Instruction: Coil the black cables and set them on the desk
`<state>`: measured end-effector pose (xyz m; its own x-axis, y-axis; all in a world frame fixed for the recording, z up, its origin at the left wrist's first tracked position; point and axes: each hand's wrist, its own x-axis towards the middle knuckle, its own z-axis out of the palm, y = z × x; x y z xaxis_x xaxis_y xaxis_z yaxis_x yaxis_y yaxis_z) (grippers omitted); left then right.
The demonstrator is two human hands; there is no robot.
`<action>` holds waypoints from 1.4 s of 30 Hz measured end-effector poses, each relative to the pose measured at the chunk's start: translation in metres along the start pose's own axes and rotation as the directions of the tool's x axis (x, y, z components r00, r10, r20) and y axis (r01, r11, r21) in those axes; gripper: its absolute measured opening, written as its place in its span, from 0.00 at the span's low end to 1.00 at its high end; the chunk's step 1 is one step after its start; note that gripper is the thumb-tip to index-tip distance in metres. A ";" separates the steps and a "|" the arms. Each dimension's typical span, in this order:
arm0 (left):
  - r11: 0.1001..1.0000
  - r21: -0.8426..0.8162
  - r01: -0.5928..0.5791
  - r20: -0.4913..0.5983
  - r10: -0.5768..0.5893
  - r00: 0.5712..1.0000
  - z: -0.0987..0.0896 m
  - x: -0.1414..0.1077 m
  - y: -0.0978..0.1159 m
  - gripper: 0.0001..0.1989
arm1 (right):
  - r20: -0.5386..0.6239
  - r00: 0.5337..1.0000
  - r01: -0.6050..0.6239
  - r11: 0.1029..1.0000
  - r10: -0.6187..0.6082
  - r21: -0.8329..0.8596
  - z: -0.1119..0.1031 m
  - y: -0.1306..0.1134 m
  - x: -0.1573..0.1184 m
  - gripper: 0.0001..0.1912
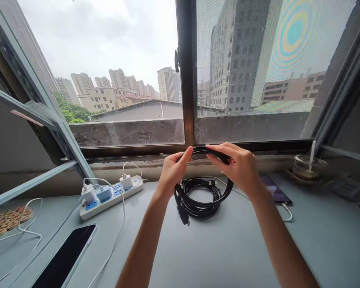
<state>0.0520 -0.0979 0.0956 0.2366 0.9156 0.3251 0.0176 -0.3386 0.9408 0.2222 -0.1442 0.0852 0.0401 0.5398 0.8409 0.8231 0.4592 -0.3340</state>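
Note:
A coiled black cable (229, 187) is held up between my two hands, above the table. My left hand (174, 170) grips the loop at its upper left, thumb on top. Around the upper right of the same loop, my right hand (238, 162) is closed, its fingers pointing left along the strands. A black plug (184, 218) with a metal tip hangs from the loop's lower left. Behind and below it, a second coil of black cable (202, 214) lies on the table, partly covered by the held loop.
On the left are a white power strip (111, 203) with chargers and a phone (66, 256). White cords (123, 224) trail across the table (204, 256). A dark tablet or phone (274, 190) and a lidded cup with a straw (309, 166) stand right. The window (189, 100) borders the back.

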 end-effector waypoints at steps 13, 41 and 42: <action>0.865 0.487 0.125 0.146 -0.221 0.964 -0.007 0.024 -0.054 0.11 | 0.346 0.876 -0.242 0.928 0.335 -0.284 0.055 0.069 0.000 0.17; 0.122 0.989 0.081 -0.030 -0.373 0.927 0.028 0.019 -0.104 0.23 | 0.724 0.429 -0.474 0.817 0.539 -0.328 0.110 0.124 -0.043 0.15; 0.111 0.991 0.075 -0.031 -0.353 0.935 0.030 0.018 -0.104 0.24 | 0.727 0.420 -0.495 0.808 0.544 -0.318 0.110 0.126 -0.043 0.14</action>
<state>0.0838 -0.0528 0.0007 0.1845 0.9825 -0.0253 0.9824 -0.1836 0.0332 0.2617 -0.0324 -0.0398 0.0527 0.9891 -0.1376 0.8258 -0.1206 -0.5509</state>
